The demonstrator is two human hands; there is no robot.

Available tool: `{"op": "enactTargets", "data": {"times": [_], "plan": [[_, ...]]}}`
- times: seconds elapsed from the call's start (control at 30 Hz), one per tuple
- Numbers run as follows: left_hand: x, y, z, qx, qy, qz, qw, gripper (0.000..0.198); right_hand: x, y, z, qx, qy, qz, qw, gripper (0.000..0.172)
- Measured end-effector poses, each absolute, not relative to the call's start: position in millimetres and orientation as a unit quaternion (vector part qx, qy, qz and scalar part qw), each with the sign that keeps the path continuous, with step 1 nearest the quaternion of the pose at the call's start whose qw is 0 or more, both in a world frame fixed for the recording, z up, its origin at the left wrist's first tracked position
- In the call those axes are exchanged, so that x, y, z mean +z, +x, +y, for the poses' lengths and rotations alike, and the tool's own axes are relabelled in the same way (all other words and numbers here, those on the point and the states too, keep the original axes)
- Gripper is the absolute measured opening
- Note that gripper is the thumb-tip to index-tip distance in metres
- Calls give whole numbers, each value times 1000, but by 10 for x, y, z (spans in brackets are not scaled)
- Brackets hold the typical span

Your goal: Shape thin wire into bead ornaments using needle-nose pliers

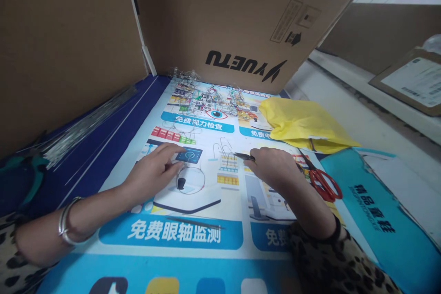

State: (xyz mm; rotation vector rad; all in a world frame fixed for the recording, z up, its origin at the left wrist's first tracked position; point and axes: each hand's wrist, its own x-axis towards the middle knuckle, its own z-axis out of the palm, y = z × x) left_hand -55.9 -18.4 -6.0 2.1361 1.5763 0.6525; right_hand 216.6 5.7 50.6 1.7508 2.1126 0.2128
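Observation:
My right hand (275, 163) is closed around a dark pointed tool (244, 156); the fist hides its handle, so I cannot tell its exact kind. Its tip points left, at several thin wires with bent, hooked ends (223, 147) on the printed sheet (213, 206). On the left, my left hand (156, 165) hovers low with thumb and forefinger apart. A thin wire ring (191, 180) lies just below its fingertips; whether the thumb touches it I cannot tell. Several dark straight wires (196, 222) rest nearer to me.
Tangled wire pieces (210, 98) cover the sheet's far end. Straight wires lie bundled (86, 121) at left, beside teal-handled pliers or cutters (34, 179). At right are red-handled scissors (324, 183), a yellow bag (306, 121) and a teal box piece (375, 202). Cardboard walls (220, 14) stand behind.

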Motion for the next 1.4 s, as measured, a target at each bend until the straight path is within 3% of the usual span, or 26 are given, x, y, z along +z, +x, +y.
{"op": "enactTargets", "data": {"times": [0.5,1.0,1.17,1.4], "plan": [[-53,-568,-189,273,757,558,202,28,416,2068,-103,166,596,770,155,19],[-19,-554,-205,268,745,563,238,27,606,2198,-23,143,596,777,145,27],[17,-543,-239,302,706,561,309,28,664,2076,-90,120,587,797,79,28],[177,-400,-321,346,605,493,521,34,546,1770,-311,133,498,857,-27,22]]}}
